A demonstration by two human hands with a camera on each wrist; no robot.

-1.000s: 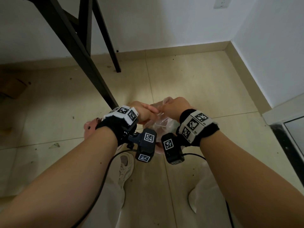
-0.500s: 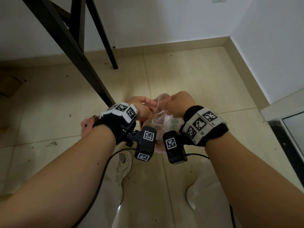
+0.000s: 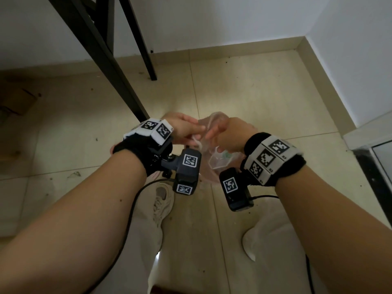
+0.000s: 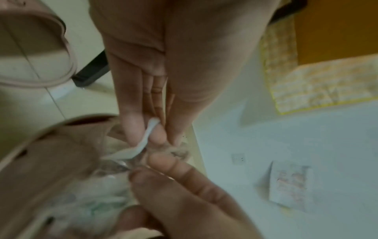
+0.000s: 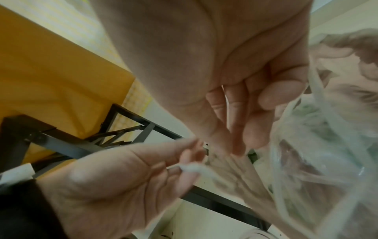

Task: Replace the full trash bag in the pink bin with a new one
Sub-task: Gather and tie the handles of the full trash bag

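A clear trash bag (image 3: pixel 218 161) with rubbish inside hangs between my two hands, above the pink bin (image 3: pixel 113 148), which my left wrist mostly hides. My left hand (image 3: pixel 188 132) pinches a twisted white strip (image 4: pixel 150 129) of the bag's top between thumb and fingertips. My right hand (image 3: pixel 222 135) meets it from the right, fingers curled on the bag's gathered top edge. The right wrist view shows the bag (image 5: pixel 319 145) bunched beside the right fingers (image 5: pixel 245 122), and the left hand (image 5: pixel 190 168) holding the white strip below.
A black table leg (image 3: pixel 118 81) slants down just beyond my left hand, with a second leg (image 3: pixel 146 58) behind it. White walls meet in a corner at the far right. A cardboard box (image 3: pixel 17 100) lies at the left. My shoes (image 3: pixel 161 200) stand below the hands.
Both hands stay together at the bag's top and have shifted slightly up and right. The fingers have reworked their hold, and the white strip now shows between the left fingertips.
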